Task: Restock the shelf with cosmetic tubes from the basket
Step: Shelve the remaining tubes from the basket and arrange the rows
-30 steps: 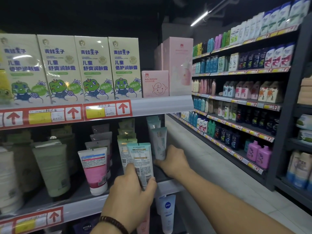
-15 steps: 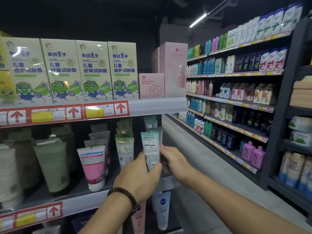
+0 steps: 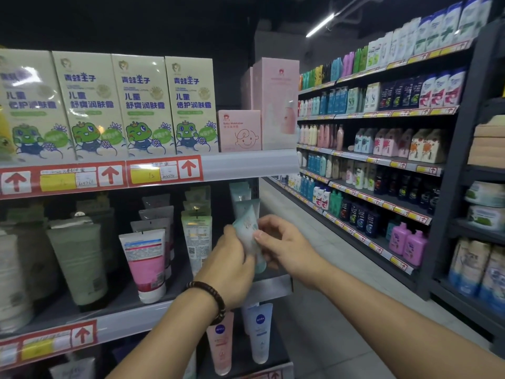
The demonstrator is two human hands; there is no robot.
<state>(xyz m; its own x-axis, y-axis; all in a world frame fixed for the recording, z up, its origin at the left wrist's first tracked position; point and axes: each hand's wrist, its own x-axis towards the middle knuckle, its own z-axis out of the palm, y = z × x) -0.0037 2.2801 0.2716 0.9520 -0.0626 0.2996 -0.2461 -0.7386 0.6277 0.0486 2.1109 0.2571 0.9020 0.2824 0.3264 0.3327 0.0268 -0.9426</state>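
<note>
Both hands work at the right end of the grey metal shelf (image 3: 128, 320). The left hand (image 3: 232, 266), with a dark beaded bracelet (image 3: 211, 296) on its wrist, curls round a pale teal plastic cosmetic tube (image 3: 246, 229). The right hand (image 3: 285, 244) pinches the tube's right edge. The tube is slightly tilted, just in front of a row of similar teal tubes (image 3: 241, 195). Cannot tell whether its cap touches the shelf.

We cannot read the print on the teal tube (image 3: 246, 228): it is blurred, and its lower part is hidden behind the left hand (image 3: 232, 266) gripping it, opposite the pinching right hand (image 3: 284, 247). The frame's left edge cuts off a green carton (image 3: 24, 105). The handwriting on the price labels (image 3: 153, 173) is too small for us to read.
</note>
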